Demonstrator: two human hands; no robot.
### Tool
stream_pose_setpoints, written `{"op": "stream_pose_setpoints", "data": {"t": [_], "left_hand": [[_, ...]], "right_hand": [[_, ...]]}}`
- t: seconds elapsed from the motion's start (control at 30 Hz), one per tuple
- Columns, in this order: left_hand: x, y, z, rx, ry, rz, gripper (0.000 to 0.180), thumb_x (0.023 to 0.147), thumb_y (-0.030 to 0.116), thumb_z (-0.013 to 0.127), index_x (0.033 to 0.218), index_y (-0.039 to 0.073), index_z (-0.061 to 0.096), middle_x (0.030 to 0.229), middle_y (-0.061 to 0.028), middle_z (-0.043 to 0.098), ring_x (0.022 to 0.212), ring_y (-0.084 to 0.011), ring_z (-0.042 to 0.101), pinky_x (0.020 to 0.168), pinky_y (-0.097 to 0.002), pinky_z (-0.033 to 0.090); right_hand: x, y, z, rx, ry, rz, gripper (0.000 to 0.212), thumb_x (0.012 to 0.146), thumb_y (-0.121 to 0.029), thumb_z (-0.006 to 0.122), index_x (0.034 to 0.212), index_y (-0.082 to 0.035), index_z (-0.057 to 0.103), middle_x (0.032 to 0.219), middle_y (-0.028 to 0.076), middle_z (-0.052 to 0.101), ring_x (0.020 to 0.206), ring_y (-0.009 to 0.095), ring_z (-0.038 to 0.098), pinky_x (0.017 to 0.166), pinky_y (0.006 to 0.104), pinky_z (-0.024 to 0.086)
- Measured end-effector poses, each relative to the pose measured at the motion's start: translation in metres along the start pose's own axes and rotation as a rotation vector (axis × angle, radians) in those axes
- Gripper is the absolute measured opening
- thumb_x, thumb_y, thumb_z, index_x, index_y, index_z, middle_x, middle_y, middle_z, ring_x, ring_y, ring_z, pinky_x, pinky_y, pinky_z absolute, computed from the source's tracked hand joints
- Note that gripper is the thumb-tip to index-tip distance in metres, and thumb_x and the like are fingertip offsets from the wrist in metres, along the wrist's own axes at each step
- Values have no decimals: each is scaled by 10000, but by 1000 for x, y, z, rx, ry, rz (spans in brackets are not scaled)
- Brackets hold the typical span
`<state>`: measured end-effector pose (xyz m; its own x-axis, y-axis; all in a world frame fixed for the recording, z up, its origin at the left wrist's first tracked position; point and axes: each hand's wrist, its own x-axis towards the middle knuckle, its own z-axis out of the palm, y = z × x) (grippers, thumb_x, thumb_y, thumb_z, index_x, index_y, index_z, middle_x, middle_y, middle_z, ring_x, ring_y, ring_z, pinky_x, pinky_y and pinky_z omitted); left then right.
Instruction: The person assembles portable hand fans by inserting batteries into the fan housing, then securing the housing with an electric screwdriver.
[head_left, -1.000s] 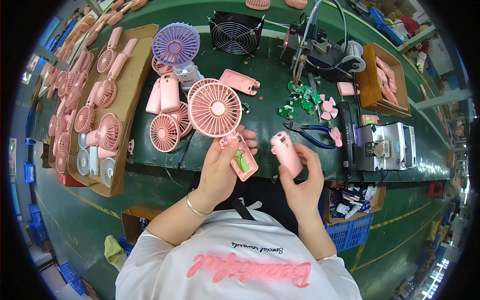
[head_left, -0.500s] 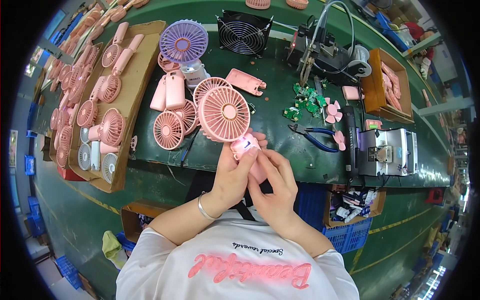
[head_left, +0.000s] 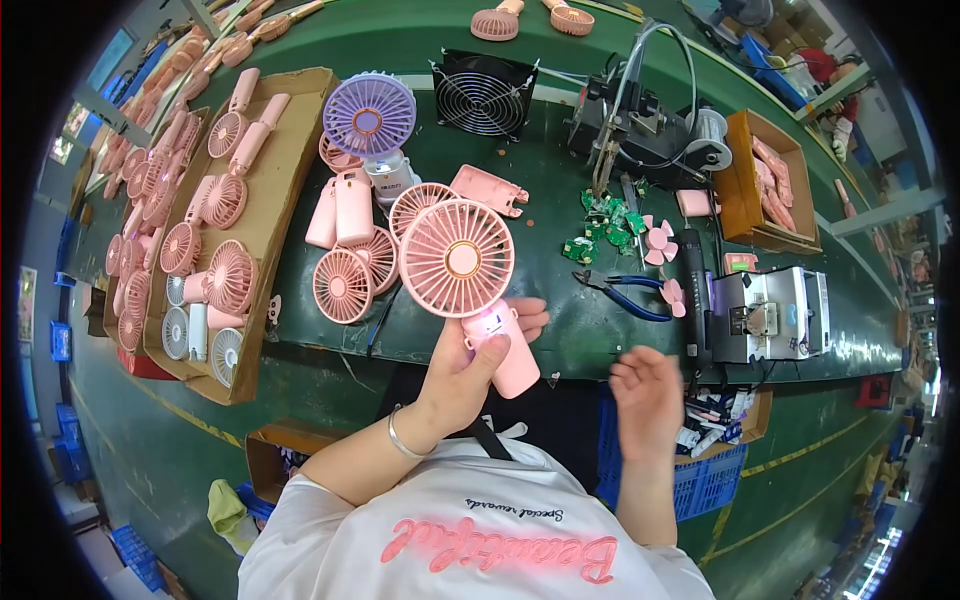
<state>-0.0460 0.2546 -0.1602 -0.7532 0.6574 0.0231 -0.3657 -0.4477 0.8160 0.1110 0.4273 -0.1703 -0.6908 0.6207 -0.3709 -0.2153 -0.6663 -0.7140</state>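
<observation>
A pink handheld fan point(head_left: 458, 258) is gripped by its handle in my left hand point(head_left: 462, 375), thumb across the front below a lit display. Its round grille points up and away from me, overlapping other fans behind it. My right hand point(head_left: 645, 398) is off the fan, in front of the table edge, empty with its fingers loosely bent and apart. Nearest to it are blue-handled cutting pliers point(head_left: 632, 298) and a small pink fan blade point(head_left: 672, 297). Left of the held fan lie pink grilles point(head_left: 343, 285) and pink handle casings point(head_left: 353, 206).
A purple fan point(head_left: 368, 115) stands behind, beside a black square fan point(head_left: 485, 93). Green circuit boards point(head_left: 605, 228) lie by the soldering machine point(head_left: 640, 125). At left is a cardboard tray point(head_left: 285, 180) of fans; at right, a wooden box point(head_left: 735, 185) and a silver machine point(head_left: 775, 312).
My right hand has let go of the fan's handle and moved right. The fan stays in my left hand, with more of its handle showing.
</observation>
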Motion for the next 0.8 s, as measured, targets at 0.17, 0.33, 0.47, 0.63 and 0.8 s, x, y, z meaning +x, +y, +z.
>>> {"op": "stream_pose_setpoints", "data": {"t": [0.17,0.33,0.47,0.63,0.8], "left_hand": [[5,8,6,-52,-64,-131,473,915,152,527,1333,23,346,1341,-306,452,1189,-351,548,992,-451,468],[1,6,7,-52,-163,-158,489,917,169,537,1348,22,358,1373,-304,426,1209,-349,538,993,-443,466],[-3,1,3,-67,-175,-145,551,946,253,579,1375,1,343,1395,-176,433,1236,-325,517,1041,-440,423],[-7,7,-8,-112,-170,-302,575,919,334,632,1343,24,400,1222,-97,551,1110,-236,583,960,-409,475],[-6,10,-4,-71,-169,-285,645,777,126,740,1318,38,400,940,-22,487,739,-108,530,659,-264,455]], "right_hand": [[1,-42,-75,742,-20,124,569,978,-382,504,1287,93,454,1075,167,627,919,205,649,735,281,564],[17,-43,-84,1118,-52,290,556,986,-204,459,1419,89,268,1213,194,595,868,210,675,778,298,580],[23,-42,-83,1011,-30,236,480,998,-158,410,1402,79,306,1334,236,507,951,258,664,842,329,574],[22,-50,-29,307,371,-547,436,1025,-260,403,1305,74,418,1204,228,533,1071,318,610,976,388,521],[10,-91,-13,-708,681,-1144,454,1040,-319,313,1161,33,573,1002,163,620,772,205,637,736,270,541]]}}
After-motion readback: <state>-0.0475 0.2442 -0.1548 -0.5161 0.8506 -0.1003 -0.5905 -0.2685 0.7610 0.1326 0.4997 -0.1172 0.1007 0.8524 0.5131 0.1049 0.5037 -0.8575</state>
